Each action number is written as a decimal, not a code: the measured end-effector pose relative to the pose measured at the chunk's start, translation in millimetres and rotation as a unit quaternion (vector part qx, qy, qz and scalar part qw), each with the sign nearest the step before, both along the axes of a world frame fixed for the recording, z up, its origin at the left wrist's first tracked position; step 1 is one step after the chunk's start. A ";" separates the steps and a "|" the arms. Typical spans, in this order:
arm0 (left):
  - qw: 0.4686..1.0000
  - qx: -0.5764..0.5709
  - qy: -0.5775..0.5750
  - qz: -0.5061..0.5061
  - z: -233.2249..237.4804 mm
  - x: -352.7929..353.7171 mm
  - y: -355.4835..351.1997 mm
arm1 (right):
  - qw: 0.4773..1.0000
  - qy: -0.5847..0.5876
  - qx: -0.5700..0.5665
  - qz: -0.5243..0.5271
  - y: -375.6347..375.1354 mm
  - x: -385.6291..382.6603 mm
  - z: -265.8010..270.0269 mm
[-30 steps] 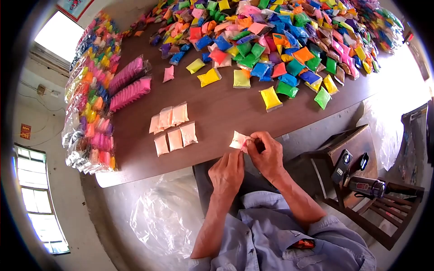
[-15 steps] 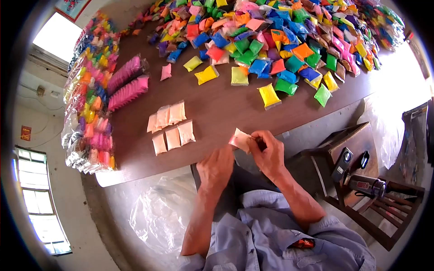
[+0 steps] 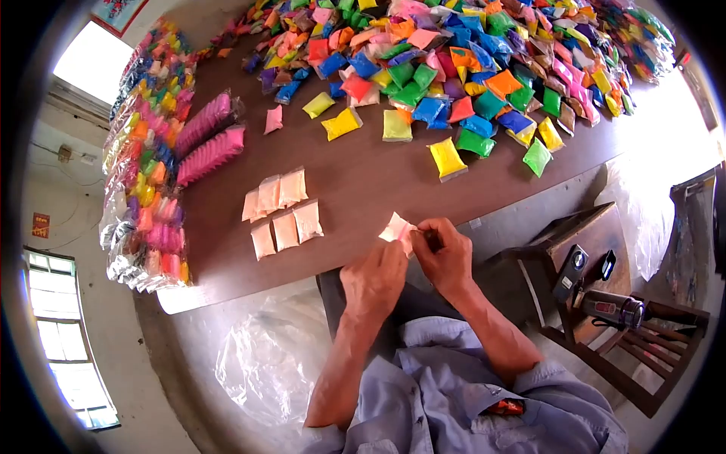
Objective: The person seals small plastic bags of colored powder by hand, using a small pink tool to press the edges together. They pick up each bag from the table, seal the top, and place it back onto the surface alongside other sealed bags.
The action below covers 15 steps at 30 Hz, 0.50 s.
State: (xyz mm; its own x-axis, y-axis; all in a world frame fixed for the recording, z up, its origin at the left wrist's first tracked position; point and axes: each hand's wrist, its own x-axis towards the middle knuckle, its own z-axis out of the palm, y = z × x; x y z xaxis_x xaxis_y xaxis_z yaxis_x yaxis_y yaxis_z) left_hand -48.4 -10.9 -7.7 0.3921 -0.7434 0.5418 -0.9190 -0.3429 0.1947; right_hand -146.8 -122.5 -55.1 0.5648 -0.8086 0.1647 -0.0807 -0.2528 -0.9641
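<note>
A small pale peach packet (image 3: pixel 396 228) is held over the table's near edge. My right hand (image 3: pixel 446 256) is closed in a pinch on the packet's right side. On its lower left edge the fingers of my left hand (image 3: pixel 374 277) are closed too, and they cover part of it. Several similar peach packets (image 3: pixel 285 229) lie in two short rows on the table, left of my hands.
A large heap of colourful packets (image 3: pixel 454 72) covers the table's far side. Pink packets stand in two stacked rows (image 3: pixel 212 155) at the left, beside a long pile of bagged packets (image 3: pixel 155 174). A wooden chair (image 3: pixel 654 356) with a flask (image 3: pixel 614 309) stands right.
My left hand has moved up and right onto the packet. The packet has tilted and shifted slightly, while my right hand stays nearly in place.
</note>
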 end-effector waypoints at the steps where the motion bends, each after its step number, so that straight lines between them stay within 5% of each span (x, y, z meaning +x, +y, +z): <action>1: 1.000 0.005 0.008 -0.005 -3.1 -2.8 -2.5 | 1.000 0.001 0.000 0.009 -1.8 1.2 -0.2; 15: 0.999 0.010 0.045 0.009 -8.2 -2.0 -6.9 | 0.999 -0.025 -0.019 -0.009 0.6 4.4 -0.6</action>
State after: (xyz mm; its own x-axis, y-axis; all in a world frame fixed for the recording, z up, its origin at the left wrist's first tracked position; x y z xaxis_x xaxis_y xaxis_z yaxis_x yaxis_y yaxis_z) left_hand -50.4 -17.9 -15.9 0.4524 -0.7459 0.4888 -0.8915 -0.3636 0.2702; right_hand -142.4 -121.9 -55.7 0.5413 -0.8109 0.2221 -0.0383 -0.2876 -0.9570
